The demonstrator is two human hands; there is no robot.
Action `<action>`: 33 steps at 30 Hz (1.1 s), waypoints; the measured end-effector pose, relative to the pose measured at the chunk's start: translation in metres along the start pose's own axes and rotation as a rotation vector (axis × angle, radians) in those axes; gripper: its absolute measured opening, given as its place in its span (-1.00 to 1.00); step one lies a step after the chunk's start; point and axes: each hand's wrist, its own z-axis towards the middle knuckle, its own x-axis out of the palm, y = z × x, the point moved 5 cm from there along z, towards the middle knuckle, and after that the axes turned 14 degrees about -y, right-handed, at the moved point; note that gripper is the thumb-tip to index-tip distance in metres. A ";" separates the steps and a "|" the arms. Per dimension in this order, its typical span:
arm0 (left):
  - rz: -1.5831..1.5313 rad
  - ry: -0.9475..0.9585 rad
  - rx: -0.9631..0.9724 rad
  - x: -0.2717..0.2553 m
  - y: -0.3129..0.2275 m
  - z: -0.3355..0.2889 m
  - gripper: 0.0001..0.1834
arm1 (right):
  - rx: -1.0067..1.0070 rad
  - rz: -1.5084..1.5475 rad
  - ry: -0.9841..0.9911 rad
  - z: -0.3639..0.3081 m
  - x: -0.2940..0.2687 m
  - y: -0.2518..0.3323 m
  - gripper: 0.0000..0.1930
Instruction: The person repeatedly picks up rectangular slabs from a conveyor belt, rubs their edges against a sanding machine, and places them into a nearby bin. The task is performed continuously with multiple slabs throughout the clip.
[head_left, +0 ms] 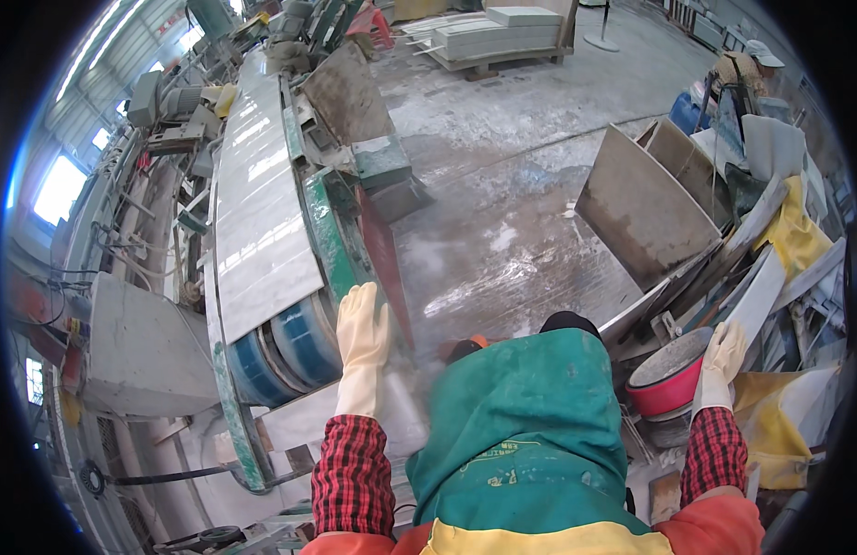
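Head view: left hand (362, 335) by a green rail (329, 231), right hand (723, 356) by a red tub (667, 398)

Nearest the lens, a green apron (521, 416) with a yellow upper edge (540, 539) covers the person's front. Both forearms wear red-and-black checked sleeves (352, 472), and both hands are in cream gloves.

The left hand is held flat, its fingers long and nearly together, the thumb a little apart, with nothing seen in its grasp. It sits just beside the end of the green rail and the blue roller (306, 344); whether it touches either, I cannot tell. The right hand points away from the body at the right side of the round red tub, which has a grey top. Its fingers look close together; I cannot tell whether they grip anything or touch the rim.

Beyond the roller, a long, glossy white surface (262, 194) runs away along the machine, inside the green rail. A dark red board (380, 259) stands along the rail's right side. Past the tub, a large brown panel (641, 203) leans at a tilt, with a yellow cloth (796, 236) draped to its right.

Farther off, another person (739, 69) in a pale cap is at the upper right, and pale slabs (498, 39) lie stacked on a pallet (489, 65).
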 end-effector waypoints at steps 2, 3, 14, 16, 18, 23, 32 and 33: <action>-0.024 0.029 -0.023 0.000 0.002 0.000 -0.58 | 0.007 0.011 -0.005 -0.002 0.000 -0.002 -0.56; -0.025 0.027 -0.022 0.000 0.002 0.000 -0.58 | 0.042 0.024 0.013 -0.004 0.005 -0.008 -0.54; -0.059 -0.090 0.040 0.002 -0.003 0.001 -0.62 | 0.765 0.129 0.339 0.002 0.075 -0.107 -0.08; -0.115 -0.032 -0.058 0.008 0.004 0.000 -0.60 | 0.782 0.234 0.418 0.014 0.092 -0.116 -0.06; -0.175 -0.044 -0.262 -0.004 0.027 -0.002 -0.58 | 0.822 0.346 0.357 0.034 0.058 -0.057 -0.11; -0.668 -0.291 -0.767 0.014 0.034 -0.002 -0.60 | 1.099 0.964 0.300 0.055 0.013 0.015 -0.33; -1.486 0.377 -1.196 0.027 -0.121 0.035 -0.36 | 0.376 1.373 0.869 0.064 -0.104 0.284 -0.27; -1.557 0.371 -1.218 0.021 -0.129 0.036 -0.35 | 0.158 1.485 0.877 0.062 -0.108 0.312 -0.25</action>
